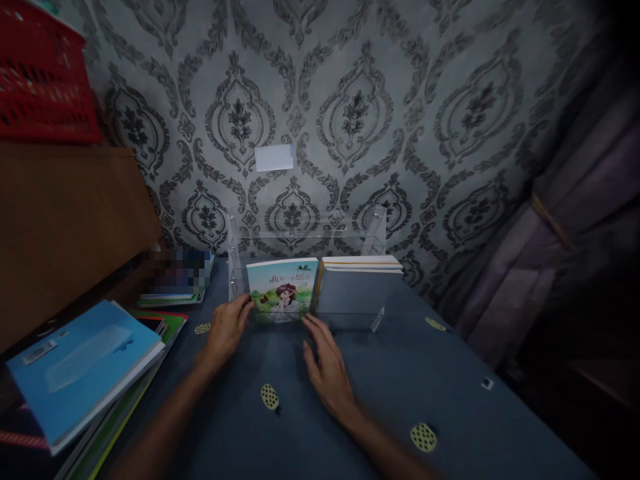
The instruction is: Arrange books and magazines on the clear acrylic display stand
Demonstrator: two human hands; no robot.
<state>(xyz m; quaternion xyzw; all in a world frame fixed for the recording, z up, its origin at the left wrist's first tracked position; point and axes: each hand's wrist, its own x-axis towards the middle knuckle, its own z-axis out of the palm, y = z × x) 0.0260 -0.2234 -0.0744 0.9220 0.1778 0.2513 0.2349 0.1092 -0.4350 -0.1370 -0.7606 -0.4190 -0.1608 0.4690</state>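
Two bare hands are at a clear rack (233, 248) in the head view. An illustrated book (284, 291) stands in its left part, cover toward the person, beside grey-fronted books (356, 291) on the right. The left hand (226, 335) has its fingers bent at the illustrated book's left edge; in this dim light I cannot tell whether they grip it. The right hand (329, 375) is open, its fingertips near that book's lower right corner. The rack stands on a dark blue cloth (320, 447).
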